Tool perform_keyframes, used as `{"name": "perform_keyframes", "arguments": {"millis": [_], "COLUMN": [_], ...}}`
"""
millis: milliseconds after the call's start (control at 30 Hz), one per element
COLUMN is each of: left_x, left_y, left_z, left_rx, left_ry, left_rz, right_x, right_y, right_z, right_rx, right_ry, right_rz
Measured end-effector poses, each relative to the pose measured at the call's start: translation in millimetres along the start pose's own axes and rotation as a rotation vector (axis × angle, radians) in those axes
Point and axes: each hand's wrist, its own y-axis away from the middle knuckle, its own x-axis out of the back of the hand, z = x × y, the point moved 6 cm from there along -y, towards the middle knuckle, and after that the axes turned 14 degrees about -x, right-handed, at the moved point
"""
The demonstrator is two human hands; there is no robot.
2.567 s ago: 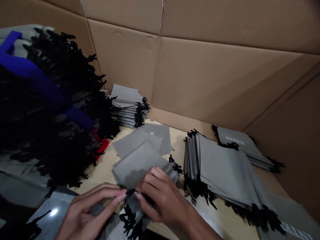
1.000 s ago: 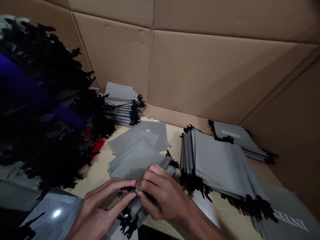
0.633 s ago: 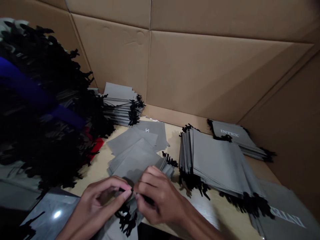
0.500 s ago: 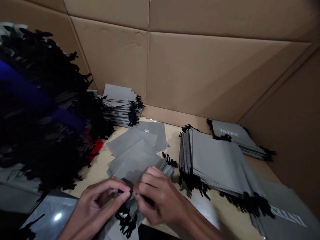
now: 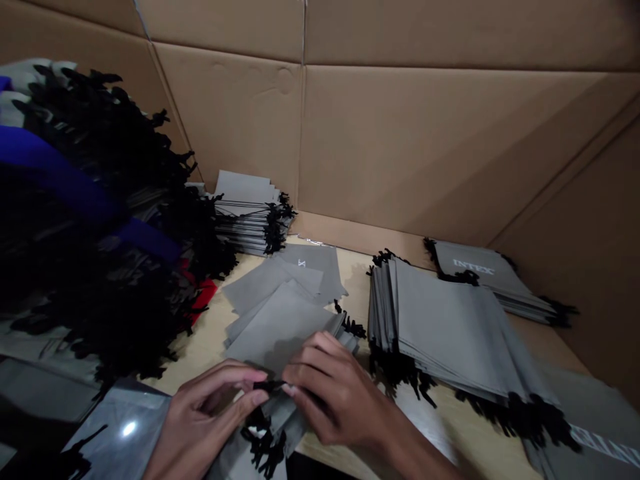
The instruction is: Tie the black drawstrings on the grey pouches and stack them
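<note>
So left hand point(image 5: 210, 410) and right hand point(image 5: 330, 390) both had the black cord point(image 5: 270, 385) pinched, stretched sideways between them near the front edge of the table point(image 5: 210, 337).

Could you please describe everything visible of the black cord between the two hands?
The black cord looks like soft fabric. A short stretch shows, roughly level, between the left hand and the right hand, which pinch it at either side, in front of the grey pouches. Its ends are hidden; whether it is knotted cannot be told.
</note>
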Motion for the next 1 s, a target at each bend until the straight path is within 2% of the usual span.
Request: {"name": "perform_keyframes", "arguments": {"millis": [167, 367, 467, 633, 833, 933, 1000], "left_x": [-3.1, -1.1, -0.8, -1.6, 17.8, 28.8, 31.5], "left_y": [-3, -10, -10, -5, 0, 1, 4], "left_z": [-1, 20, 24, 16, 0, 2, 4], "left_rx": [-0.079, -0.256, -0.305, -0.29, -0.095, -0.122, -0.158], "left_ry": [0.05, 0.02, -0.03, -0.091, -0.116, -0.158, -0.198], "left_rz": [-0.002, -0.017, -0.048, -0.072, 0.029, 0.056, 0.016], "right_x": [-1, 2, 2, 4, 1, -3, -6], "right_y": [1, 1, 0, 0, 0, 1, 1], "right_z": [1, 1, 2, 5, 12, 14, 15], "right_rx": [-0.005, -0.009, -0.021, -0.028, -0.089, -0.12, -0.155], "right_ry": [0.002, 0.012, 0.019, 0.022, 0.073, 0.08, 0.086], "right_rz": [-0.015, -0.004, -0.013, -0.003, -0.07, -0.137, -0.179]}}
